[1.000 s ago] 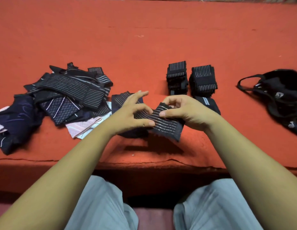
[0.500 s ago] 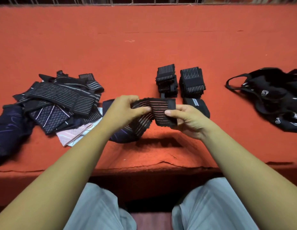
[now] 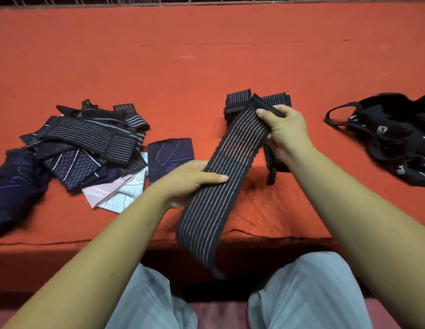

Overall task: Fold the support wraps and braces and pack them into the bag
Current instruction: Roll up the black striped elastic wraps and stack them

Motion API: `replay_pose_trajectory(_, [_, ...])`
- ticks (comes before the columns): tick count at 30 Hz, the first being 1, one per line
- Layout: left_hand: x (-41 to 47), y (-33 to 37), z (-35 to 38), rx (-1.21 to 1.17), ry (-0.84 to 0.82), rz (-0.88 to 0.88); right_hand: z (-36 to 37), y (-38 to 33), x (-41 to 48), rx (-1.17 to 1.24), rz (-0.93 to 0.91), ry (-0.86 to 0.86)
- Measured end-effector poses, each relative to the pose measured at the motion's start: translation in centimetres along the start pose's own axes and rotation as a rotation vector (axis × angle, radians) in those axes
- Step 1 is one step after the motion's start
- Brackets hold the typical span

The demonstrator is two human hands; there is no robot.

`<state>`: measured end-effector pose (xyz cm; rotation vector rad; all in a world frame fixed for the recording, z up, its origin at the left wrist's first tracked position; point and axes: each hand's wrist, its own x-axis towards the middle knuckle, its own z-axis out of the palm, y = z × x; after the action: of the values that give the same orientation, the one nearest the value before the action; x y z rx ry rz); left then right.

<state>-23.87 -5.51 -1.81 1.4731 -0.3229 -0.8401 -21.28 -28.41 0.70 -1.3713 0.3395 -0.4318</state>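
Wrap: a long striped wrap (image 3: 240, 143) is held stretched on a slant; its lower end hangs past the table's (image 3: 206, 67) front edge.
Left hand (image 3: 190, 181): the wrap's middle is gripped, thumb laid on top.
Right hand (image 3: 285, 131): the upper end is pinched, in front of the folded stacks (image 3: 238, 98).
Pile (image 3: 92, 138): unfolded pieces are heaped at the left.
Bag (image 3: 392, 129): set at the right, well apart.
Open room: bare cloth is seen back to the far edge.

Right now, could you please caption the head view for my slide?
A striped wrap held outstretched by the left hand and right hand over the red table.
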Motion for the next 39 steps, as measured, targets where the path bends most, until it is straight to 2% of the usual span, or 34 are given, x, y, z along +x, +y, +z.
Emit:
replay_pose_trajectory(5, [2.2, -4.4, -0.2, -0.191, 0.251, -0.017, 0.6, 0.9, -0.7, -0.339, -0.140, -0.063])
replay_pose_trajectory(9, [3.1, -6.5, -0.3, -0.232, 0.341, 0.008, 0.8, 1.3, -0.7, -0.595, -0.240, -0.142])
replay_pose_trajectory(13, [2.8, -7.4, -0.5, -0.290, 0.369, 0.080, 1.5, 1.5, -1.2, -0.526, -0.197, -0.212])
replay_pose_trajectory(17, [2.5, -7.8, -0.8, -0.441, 0.383, 0.114, 2.7, 3.1, -3.8, -0.404, -0.254, -0.263])
replay_pose_trajectory(21, [2.5, -7.5, -0.9, -0.627, 0.440, 0.119, 2.2, 7.0, -7.3, -0.438, -0.355, -0.332])
replay_pose_trajectory(24, [2.6, -7.4, -1.2, -0.731, 0.425, 0.082, 1.5, 9.1, -9.1, -0.471, -0.372, -0.403])
replay_pose_trajectory(27, [2.5, -7.3, -1.3, -0.772, 0.425, 0.048, 1.3, 10.4, -10.3, -0.479, -0.378, -0.447])
replay_pose_trajectory(36, [2.6, -7.4, -1.4, -0.763, 0.468, 0.072, 2.2, 12.2, -11.2, -0.511, -0.471, -0.425])
replay_pose_trajectory(39, [2.6, -7.5, -1.4, -0.776, 0.441, 0.060, 2.0, 12.6, -11.1, -0.597, -0.533, -0.431])
